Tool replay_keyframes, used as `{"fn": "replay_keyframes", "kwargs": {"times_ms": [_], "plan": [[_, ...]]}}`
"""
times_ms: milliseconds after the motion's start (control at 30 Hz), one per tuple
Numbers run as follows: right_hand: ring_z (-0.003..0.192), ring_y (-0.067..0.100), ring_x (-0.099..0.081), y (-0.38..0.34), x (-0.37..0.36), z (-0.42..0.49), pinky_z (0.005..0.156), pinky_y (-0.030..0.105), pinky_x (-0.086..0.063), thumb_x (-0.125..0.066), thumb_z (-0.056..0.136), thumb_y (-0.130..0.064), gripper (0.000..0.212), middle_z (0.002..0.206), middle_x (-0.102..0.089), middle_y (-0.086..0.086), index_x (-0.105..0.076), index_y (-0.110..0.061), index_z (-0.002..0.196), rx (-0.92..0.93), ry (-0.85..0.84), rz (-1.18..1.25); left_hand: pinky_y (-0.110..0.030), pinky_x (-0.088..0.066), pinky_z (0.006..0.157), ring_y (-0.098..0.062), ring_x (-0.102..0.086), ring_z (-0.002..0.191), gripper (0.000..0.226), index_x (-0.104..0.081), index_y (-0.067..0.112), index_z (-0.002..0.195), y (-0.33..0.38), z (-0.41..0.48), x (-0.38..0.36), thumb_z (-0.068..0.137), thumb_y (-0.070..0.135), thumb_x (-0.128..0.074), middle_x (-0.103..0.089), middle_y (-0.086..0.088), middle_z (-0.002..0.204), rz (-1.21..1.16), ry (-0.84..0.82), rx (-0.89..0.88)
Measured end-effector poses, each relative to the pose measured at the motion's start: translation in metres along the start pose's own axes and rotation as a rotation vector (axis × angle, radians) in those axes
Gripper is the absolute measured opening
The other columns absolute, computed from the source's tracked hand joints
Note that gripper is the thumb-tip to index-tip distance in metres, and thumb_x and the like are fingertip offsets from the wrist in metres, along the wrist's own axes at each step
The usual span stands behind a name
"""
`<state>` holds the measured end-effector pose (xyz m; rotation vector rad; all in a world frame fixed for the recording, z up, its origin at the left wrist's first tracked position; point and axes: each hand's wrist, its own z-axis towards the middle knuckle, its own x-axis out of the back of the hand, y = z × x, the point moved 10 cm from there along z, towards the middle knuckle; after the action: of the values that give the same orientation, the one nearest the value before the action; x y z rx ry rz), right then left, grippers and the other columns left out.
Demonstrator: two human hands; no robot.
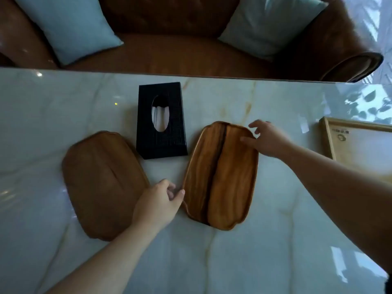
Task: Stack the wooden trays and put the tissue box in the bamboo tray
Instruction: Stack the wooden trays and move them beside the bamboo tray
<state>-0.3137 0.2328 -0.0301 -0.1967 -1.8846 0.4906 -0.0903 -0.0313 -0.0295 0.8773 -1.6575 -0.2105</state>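
Wooden right tray (220, 175), long axis running away from the person, lies between open left hand (158, 201) at its near-left rim and open right hand (266, 139) at its far-right rim.

place: home living room | evidence: leather sofa (191, 49) (two cushions), marble table (233, 251)

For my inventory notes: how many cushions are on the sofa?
2. One cushion lies at the sofa's left end, the other cushion at its right end. More may be out of view.
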Motion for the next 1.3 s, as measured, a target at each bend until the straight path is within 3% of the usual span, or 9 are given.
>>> {"fn": "replay_keyframes", "kwargs": {"times_ms": [233, 400, 467, 567, 667, 767, 900, 1100, 1300], "plan": [[0.09, 0.026, -0.056, -0.022, -0.006, 0.022, 0.071, 0.033, -0.044, -0.058, 0.087, -0.049, 0.047, 0.117, -0.057, 0.011, -0.057, -0.018, 0.122, 0.033, -0.012, -0.107, -0.044, -0.059, 0.06, -0.022, -0.07, 0.057, 0.021, -0.058, 0.019, 0.089, -0.005, 0.005, -0.028, 0.082, 0.036, -0.069, -0.068, -0.003, 0.066, -0.136, -0.116, 0.12], [0.093, 0.03, -0.061, -0.017, -0.006, 0.025, 0.067, 0.03, -0.041, -0.057, 0.092, -0.038, 0.035, 0.112, -0.064, 0.013, -0.061, -0.013, 0.116, 0.014, 0.019, -0.072, -0.04, -0.06, 0.05, -0.02, -0.068, 0.043, 0.021, -0.052, 0.023, 0.076, -0.018, 0.009, -0.04, 0.083, 0.022, -0.071, -0.067, 0.004, 0.049, -0.291, -0.165, 0.249], [0.086, 0.028, -0.06, -0.008, -0.004, 0.021, 0.065, 0.029, -0.04, -0.058, 0.091, -0.038, 0.032, 0.103, -0.067, 0.011, -0.063, -0.013, 0.111, -0.021, 0.019, -0.038, -0.043, -0.061, 0.051, -0.023, -0.069, 0.044, 0.021, -0.052, 0.022, 0.076, -0.021, 0.008, -0.039, 0.084, 0.018, -0.07, -0.066, 0.015, 0.048, -0.332, -0.165, 0.286], [0.069, 0.018, -0.054, 0.007, 0.0, 0.009, 0.054, 0.027, -0.036, -0.062, 0.089, -0.038, 0.026, 0.084, -0.061, 0.001, -0.064, -0.015, 0.102, -0.063, 0.03, 0.021, -0.049, -0.061, 0.054, -0.027, -0.07, 0.047, 0.019, -0.054, 0.022, 0.076, -0.024, 0.004, -0.036, 0.085, 0.015, -0.069, -0.065, 0.0, 0.049, -0.366, -0.158, 0.315], [0.066, 0.012, -0.051, 0.021, 0.007, -0.009, 0.056, 0.028, -0.037, -0.063, 0.089, -0.036, 0.019, 0.076, -0.055, -0.008, -0.064, -0.018, 0.094, -0.083, 0.062, 0.1, -0.042, -0.06, 0.047, -0.021, -0.068, 0.044, 0.016, -0.057, 0.021, 0.076, -0.019, -0.002, -0.028, 0.085, 0.014, -0.068, -0.06, -0.003, 0.06, -0.371, -0.148, 0.297], [0.073, 0.017, -0.057, 0.027, 0.011, -0.031, 0.064, 0.032, -0.045, -0.064, 0.088, -0.035, 0.018, 0.084, -0.061, -0.001, -0.065, -0.017, 0.091, -0.088, 0.072, 0.171, -0.028, -0.054, 0.039, -0.013, -0.067, 0.044, 0.014, -0.06, 0.02, 0.076, -0.012, -0.007, -0.011, 0.085, 0.014, -0.069, -0.059, -0.004, 0.063, -0.335, -0.111, 0.241], [0.076, 0.026, -0.062, 0.024, 0.012, -0.055, 0.07, 0.04, -0.054, -0.065, 0.088, -0.034, 0.017, 0.087, -0.064, 0.004, -0.066, -0.016, 0.09, -0.095, 0.082, 0.27, -0.046, -0.061, 0.062, -0.025, -0.071, 0.062, 0.008, -0.064, 0.021, 0.079, -0.013, -0.016, 0.015, 0.084, 0.021, -0.07, -0.065, -0.003, 0.065, -0.287, -0.079, 0.205], [0.071, 0.024, -0.064, -0.034, 0.015, -0.074, 0.063, 0.036, -0.055, -0.067, 0.087, -0.032, 0.013, 0.086, -0.067, 0.003, -0.065, -0.019, 0.087, -0.026, 0.078, 0.4, -0.03, -0.059, 0.045, -0.012, -0.07, 0.052, 0.017, -0.063, 0.028, 0.072, -0.038, -0.046, 0.063, 0.085, 0.02, -0.07, -0.068, 0.0, 0.066, -0.287, -0.004, 0.222], [0.077, 0.019, -0.062, -0.113, 0.022, -0.083, 0.064, 0.034, -0.052, -0.066, 0.087, -0.035, 0.015, 0.087, -0.066, 0.0, -0.066, -0.02, 0.089, 0.057, 0.075, 0.371, -0.028, -0.057, 0.045, -0.021, -0.071, 0.051, 0.012, -0.063, 0.024, 0.077, -0.08, -0.064, 0.107, 0.084, 0.019, -0.071, -0.067, -0.013, 0.082, -0.334, 0.021, 0.274]]}}
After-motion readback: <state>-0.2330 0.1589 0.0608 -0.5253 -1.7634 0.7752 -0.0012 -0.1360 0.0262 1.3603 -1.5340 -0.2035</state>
